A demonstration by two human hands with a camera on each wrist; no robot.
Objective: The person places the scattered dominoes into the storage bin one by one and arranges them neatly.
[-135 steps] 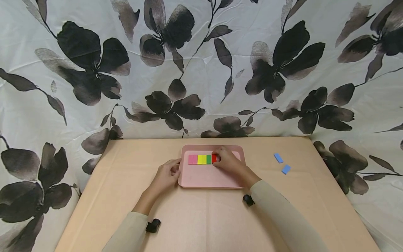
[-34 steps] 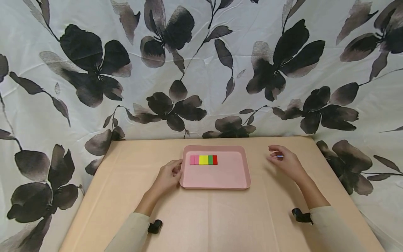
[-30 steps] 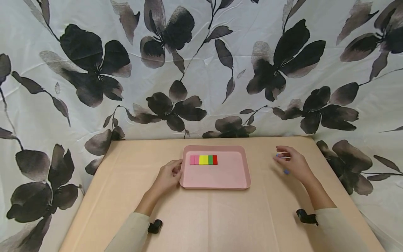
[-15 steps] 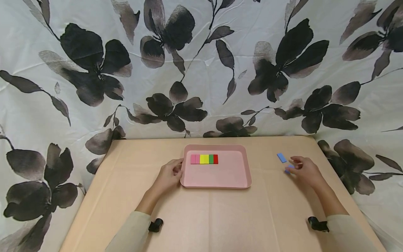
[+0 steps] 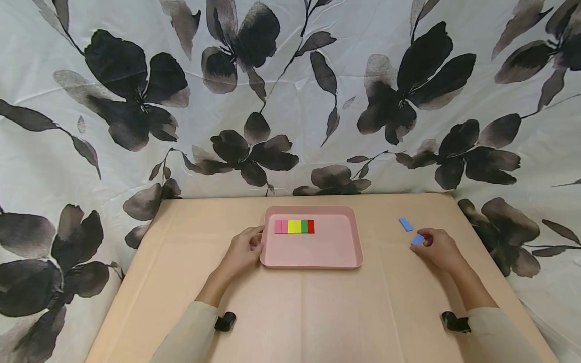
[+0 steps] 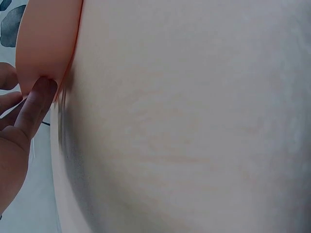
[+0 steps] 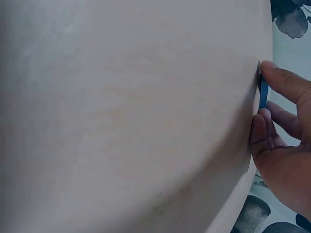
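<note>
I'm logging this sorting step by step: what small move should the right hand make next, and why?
Probably lift the blue tile clear of the table. The right hand already pinches it by its edges, while the tray, steadied by the left hand, has free space right of the red tile.

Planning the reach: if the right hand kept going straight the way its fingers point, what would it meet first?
Its fingers already pinch the near blue tile. Beyond that, the right hand points up-left, so probably the far blue tile; depth is unclear.
</note>
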